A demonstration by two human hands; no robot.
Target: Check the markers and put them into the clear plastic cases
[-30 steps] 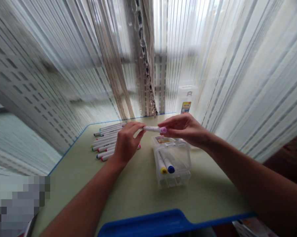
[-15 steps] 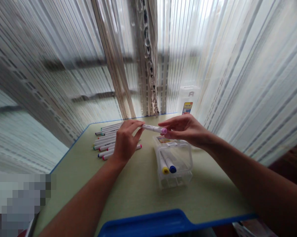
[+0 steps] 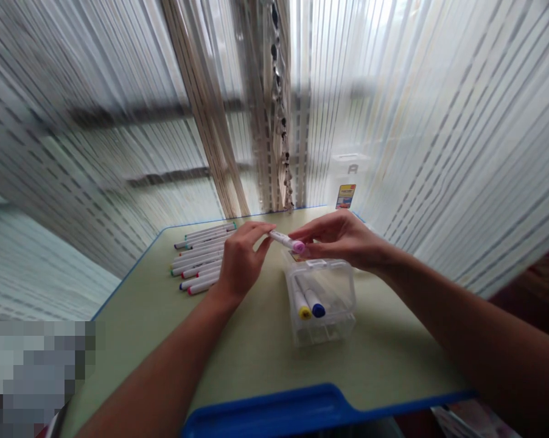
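A white marker with a pink cap end point(image 3: 287, 241) is held in the air between my two hands, its pink end tilted down to the right. My left hand point(image 3: 244, 258) pinches its left end between thumb and fingers. The fingers of my right hand point(image 3: 341, 242) close around the marker close to the pink end. Just below the marker stands a clear plastic case point(image 3: 347, 286), holding a yellow-ended marker point(image 3: 304, 311) and a blue-ended marker point(image 3: 319, 309). Several white markers point(image 3: 196, 263) lie in a row left of my left hand, which hides part of them.
The pale green tabletop point(image 3: 251, 359) has a blue edge and a blue tray point(image 3: 265, 413) at its front. At the back right stands a clear plastic container point(image 3: 347, 170) with a yellow label. String curtains point(image 3: 142, 91) hang behind the table.
The marker has tilted more, its pink end lower and slightly left. My left hand has shifted a little to the right along with it. My right hand has barely moved.
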